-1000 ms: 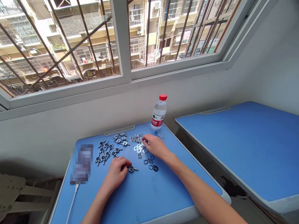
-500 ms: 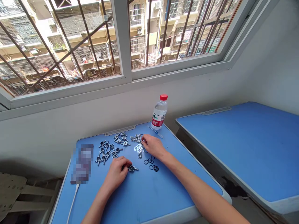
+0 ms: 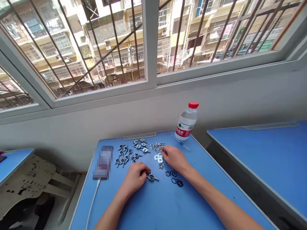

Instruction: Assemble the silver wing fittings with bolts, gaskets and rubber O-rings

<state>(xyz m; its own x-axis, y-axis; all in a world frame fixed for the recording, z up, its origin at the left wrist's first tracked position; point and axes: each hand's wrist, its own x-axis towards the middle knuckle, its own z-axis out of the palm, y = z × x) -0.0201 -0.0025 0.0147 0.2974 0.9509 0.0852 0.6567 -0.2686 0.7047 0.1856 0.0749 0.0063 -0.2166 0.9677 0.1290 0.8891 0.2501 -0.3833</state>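
Note:
My left hand (image 3: 136,176) rests on the blue desk, thumb and fingers closed on one side of a small metal fitting (image 3: 151,177). That fitting has a dark round centre and a short stem pointing right. Farther away, my right hand (image 3: 176,157) is pinched at the edge of a pile of small metal parts with stems (image 3: 157,146); whatever is between its fingertips is too small to make out. Flat metal plates (image 3: 160,158) lie just left of this hand, with tiny metal pieces (image 3: 161,166) below them. Black rings (image 3: 179,183) lie nearer me, some partly hidden by the right wrist.
Several similar dark-centred fittings (image 3: 125,156) spread across the desk's left half, with plate-topped ones (image 3: 141,145) behind. A blurred phone (image 3: 103,163) with a white cable (image 3: 93,201) lies left. A water bottle (image 3: 185,124) and a thin blue pen-like tool (image 3: 181,142) are at the back right.
The whole view has swung left, so the desk and everything on it appear farther right. Both hands stay at about the same spots on the desk, the left still on the fitting.

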